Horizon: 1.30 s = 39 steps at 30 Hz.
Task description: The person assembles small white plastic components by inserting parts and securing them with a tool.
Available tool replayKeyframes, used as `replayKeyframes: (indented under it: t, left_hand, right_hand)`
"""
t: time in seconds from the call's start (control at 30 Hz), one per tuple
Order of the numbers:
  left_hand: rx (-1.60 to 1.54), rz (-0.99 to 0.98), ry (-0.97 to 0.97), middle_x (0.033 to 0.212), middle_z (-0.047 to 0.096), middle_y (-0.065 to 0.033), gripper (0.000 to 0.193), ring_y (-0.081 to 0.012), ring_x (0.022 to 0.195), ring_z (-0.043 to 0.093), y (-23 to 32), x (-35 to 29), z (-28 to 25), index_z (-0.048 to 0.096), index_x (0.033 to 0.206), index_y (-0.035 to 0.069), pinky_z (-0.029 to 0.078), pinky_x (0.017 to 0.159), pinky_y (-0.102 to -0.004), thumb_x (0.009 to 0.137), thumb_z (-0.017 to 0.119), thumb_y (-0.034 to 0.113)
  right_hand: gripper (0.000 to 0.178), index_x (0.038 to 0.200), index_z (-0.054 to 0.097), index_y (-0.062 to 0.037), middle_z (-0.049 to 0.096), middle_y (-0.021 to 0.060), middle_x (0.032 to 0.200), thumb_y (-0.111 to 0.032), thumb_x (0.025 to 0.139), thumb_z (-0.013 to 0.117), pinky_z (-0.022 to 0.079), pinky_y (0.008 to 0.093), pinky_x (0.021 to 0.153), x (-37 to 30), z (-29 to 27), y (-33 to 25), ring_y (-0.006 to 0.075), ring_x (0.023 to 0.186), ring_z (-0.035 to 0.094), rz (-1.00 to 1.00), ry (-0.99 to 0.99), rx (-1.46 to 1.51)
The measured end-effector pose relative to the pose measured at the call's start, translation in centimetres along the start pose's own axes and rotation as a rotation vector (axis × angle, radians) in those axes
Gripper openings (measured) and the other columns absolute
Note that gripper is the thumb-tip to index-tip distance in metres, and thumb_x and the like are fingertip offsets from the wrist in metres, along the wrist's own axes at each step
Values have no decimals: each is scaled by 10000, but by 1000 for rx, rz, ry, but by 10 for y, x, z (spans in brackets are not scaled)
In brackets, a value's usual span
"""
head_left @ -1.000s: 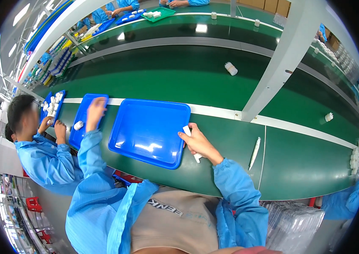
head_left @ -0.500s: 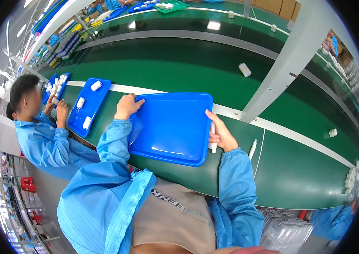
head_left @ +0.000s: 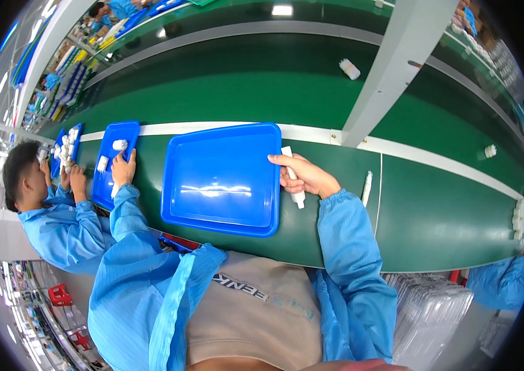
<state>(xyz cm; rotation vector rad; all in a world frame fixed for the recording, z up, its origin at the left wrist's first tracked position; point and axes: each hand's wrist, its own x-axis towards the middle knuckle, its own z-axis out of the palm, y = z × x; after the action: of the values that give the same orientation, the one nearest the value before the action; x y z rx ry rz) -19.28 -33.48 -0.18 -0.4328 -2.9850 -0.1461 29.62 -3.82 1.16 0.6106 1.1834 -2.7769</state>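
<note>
A large blue tray with nothing in it lies on the green table in front of me. My right hand is at its right side, fingers closed round a slim white tube, thumb tip at the tray's rim. Out to the left, my left hand reaches over a narrower blue tray. Its thumb and fingers sit either side of the near end of a short bundle of white tubes. Two more white bundles lie in that tray, one at its left and one partly behind my wrist.
Another slim white tube lies to the right. A co-worker at the left handles white pieces over a blue tray. A white post rises at the table's back edge. Beyond it, white bundles lie on a green belt.
My left hand has let go of the large tray and moved left to the narrower one. The white bundle there has shifted nearer and turned. The large tray sits further left in view.
</note>
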Motion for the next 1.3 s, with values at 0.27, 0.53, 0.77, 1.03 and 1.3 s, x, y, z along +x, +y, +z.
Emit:
replayKeyframes:
  t: [0.27,0.53,0.77,1.03,1.3]
  left_hand:
    - [-315,223,278,1025,718,-254,653,-409,1027,683,-3,10,-9,738,1131,54,507,930,-429,924,535,639]
    - [-69,-218,133,1508,428,-235,1216,-425,1368,452,-84,8,-12,361,1527,87,409,1100,-508,654,616,893]
    - [-89,56,178,1239,660,-254,1053,-402,1150,645,-82,48,-26,436,1443,64,509,974,-470,724,668,797]
    - [223,406,-18,1360,561,-285,849,-453,1213,582,-34,153,19,434,1458,101,463,1027,-522,889,524,724]
    - [-507,677,91,767,657,-132,333,-166,687,585,162,-26,-105,629,984,-2,473,644,-352,953,651,329]
  right_hand:
    - [391,767,552,-59,519,39,542,-380,928,706,225,213,303,6,-7,-2,50,322,315,43,135,10]
    - [401,734,568,-61,557,73,580,-384,941,684,232,215,306,12,-4,-6,59,315,292,37,121,-23]
    - [376,827,562,-39,566,82,610,-376,955,671,232,215,307,4,11,-2,55,328,311,34,135,-30]
    - [420,755,539,-50,544,67,591,-395,945,682,239,218,315,8,10,-9,49,336,310,100,149,-62]
    - [443,786,553,-8,542,49,629,-417,918,660,365,261,353,-12,16,-11,93,389,462,79,411,-583]
